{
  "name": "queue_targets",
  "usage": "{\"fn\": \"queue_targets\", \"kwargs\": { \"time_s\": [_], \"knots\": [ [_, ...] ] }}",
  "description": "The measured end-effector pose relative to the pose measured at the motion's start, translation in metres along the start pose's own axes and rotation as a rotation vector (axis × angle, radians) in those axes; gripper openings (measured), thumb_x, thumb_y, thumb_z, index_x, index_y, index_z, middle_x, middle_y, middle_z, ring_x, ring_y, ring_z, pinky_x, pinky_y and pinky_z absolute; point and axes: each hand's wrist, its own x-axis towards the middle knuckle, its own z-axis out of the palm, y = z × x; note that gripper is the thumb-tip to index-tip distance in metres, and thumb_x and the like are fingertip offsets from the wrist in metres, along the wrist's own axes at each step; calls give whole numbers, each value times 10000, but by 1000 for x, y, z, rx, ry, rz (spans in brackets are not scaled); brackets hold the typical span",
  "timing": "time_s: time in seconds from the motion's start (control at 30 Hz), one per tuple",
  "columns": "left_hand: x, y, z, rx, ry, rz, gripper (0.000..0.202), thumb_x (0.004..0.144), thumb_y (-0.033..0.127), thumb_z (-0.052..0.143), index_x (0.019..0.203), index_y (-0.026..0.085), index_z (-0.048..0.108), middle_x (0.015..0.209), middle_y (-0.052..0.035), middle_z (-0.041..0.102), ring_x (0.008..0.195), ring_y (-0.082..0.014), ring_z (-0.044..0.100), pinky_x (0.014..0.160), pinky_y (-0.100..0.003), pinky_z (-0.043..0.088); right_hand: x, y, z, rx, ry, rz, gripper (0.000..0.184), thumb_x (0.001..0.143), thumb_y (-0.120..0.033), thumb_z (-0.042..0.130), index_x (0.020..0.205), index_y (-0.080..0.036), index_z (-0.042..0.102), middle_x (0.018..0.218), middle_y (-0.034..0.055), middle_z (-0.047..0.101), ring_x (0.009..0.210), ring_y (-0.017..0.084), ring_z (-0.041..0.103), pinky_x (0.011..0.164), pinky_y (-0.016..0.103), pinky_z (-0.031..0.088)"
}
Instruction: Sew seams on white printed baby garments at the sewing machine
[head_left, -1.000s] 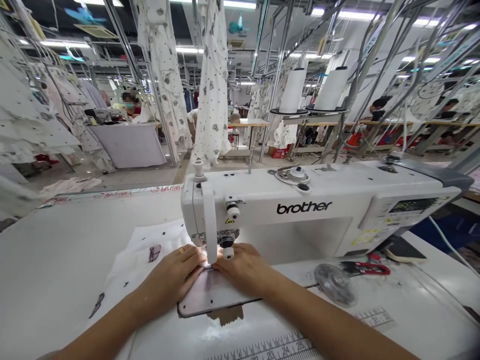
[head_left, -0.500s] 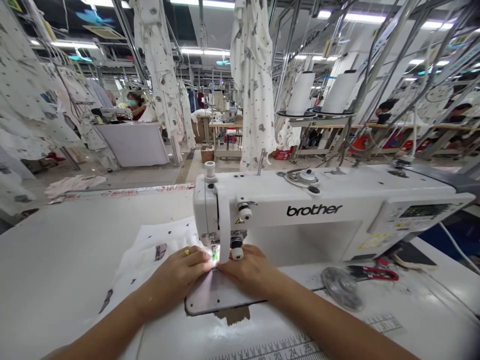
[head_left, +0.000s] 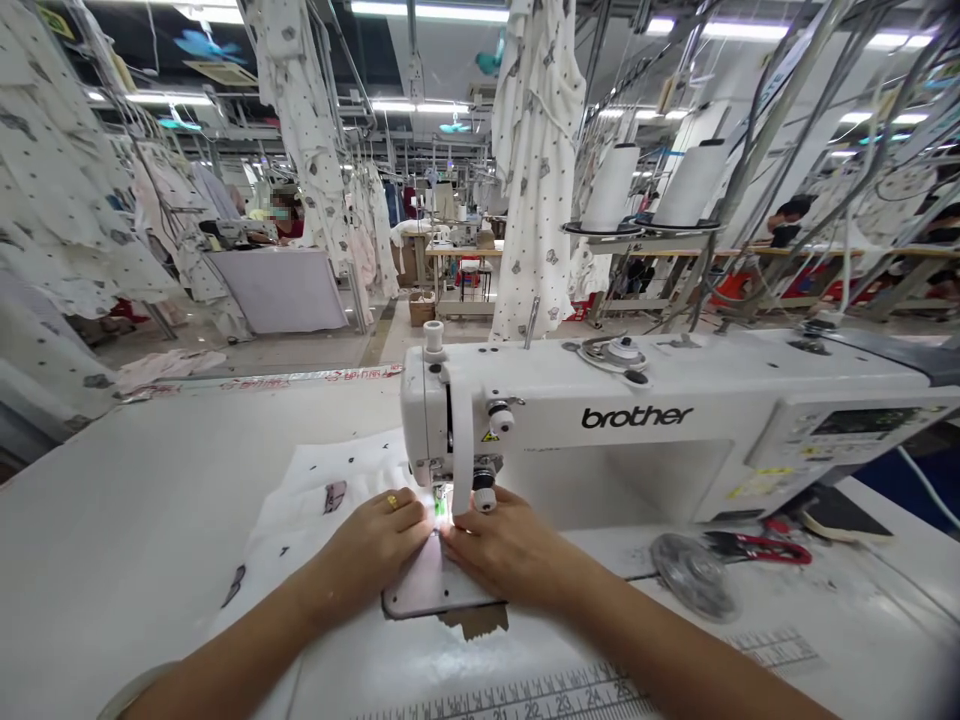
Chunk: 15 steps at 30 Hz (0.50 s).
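A white sewing machine [head_left: 637, 385] stands in front of me, its lit needle and presser foot [head_left: 441, 502] between my hands. My left hand [head_left: 379, 540], with a ring on one finger, is closed on white fabric [head_left: 300, 510] with small dark prints, just left of the foot. The fabric spreads leftward under that wrist. My right hand [head_left: 517, 550] is at the right of the foot, fingers bent and pressed together at the fabric's edge, partly hidden behind the machine's tension knob. Both sets of fingertips almost meet on the metal plate [head_left: 420, 592].
Right of my forearm lie a clear plastic disc [head_left: 694, 575] and red-handled thread snips [head_left: 772, 548]. A printed ruler [head_left: 555, 700] runs along the front edge. Thread cones [head_left: 686, 185] stand behind the machine. Printed garments [head_left: 536, 180] hang beyond, and a person [head_left: 285, 215] sits far left.
The whole view has shifted a little, so the machine and hands appear slightly farther right. Both hands stay beside the presser foot, with the fabric almost unmoved relative to it.
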Motion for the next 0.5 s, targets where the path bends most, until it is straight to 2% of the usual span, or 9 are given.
{"fn": "queue_targets", "kwargs": {
  "time_s": [0.23,0.37,0.5],
  "knots": [
    [-4,3,-8,-64,-77,-10,299,995,122,383,1171,183,617,1074,-61,687,1064,-200,622,943,-348,546,-2,-2,10,-54,46,21,143,1009,-256,510,931,-188,608,865,19,622,780,198,520,826,351,366],
    [-7,-2,-1,-42,-50,25,338,988,92,347,1165,177,622,1086,-70,705,1010,-195,653,907,-337,565,-4,-3,9,-33,62,49,119,1012,-263,517,992,-189,608,876,13,624,833,205,518,831,348,360],
    [-11,-9,7,-4,-30,-11,398,938,66,403,1257,213,590,1200,-75,682,1102,-211,637,955,-365,552,-4,-3,-1,-7,31,97,176,1025,-313,497,1044,-175,604,946,41,644,879,209,518,899,347,343]
  ]
}}
